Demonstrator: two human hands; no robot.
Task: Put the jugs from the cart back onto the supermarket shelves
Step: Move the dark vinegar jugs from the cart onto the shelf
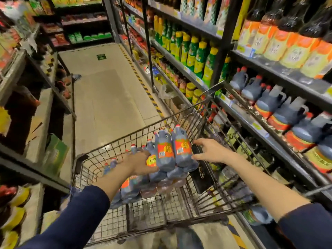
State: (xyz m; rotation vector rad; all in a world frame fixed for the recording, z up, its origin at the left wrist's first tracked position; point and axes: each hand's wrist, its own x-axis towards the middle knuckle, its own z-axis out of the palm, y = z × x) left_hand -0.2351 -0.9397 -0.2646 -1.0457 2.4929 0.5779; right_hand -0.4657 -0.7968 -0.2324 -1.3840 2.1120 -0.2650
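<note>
- Jugs (166, 153): dark liquid, translucent bluish plastic, red caps, moulded handles, orange-red labels with barcodes; piled in the wire shopping cart (111, 150), two lying on top with caps pointing away, more underneath and toward the cart's left side.
- Left hand (139, 163): reaches into the cart, fingers spread and curled against the left side of the pile, touching a yellow-labelled jug (151, 161); a firm grip cannot be told.
- Right hand (209, 150): fingers open and bent, resting on the right side of the top jug and a black object (196, 151) just beside it; whether it grips is unclear.
- Both arms in dark blue sleeves (77, 218).
- Matching jugs (280, 106) stand in a row on the right shelf (251, 123), just beside the cart.
- Shelf above holds bigger dark bottles with yellow-orange labels (287, 49); further along, green bottles with yellow caps (197, 54).
- Room: narrow supermarket aisle, beige floor (107, 90), black-yellow hazard stripe (142, 79) along the right shelving base.
- Left shelving (45, 97) is blurred, with mixed goods.
- Cart's right wire wall stands between the pile and the shelf.
</note>
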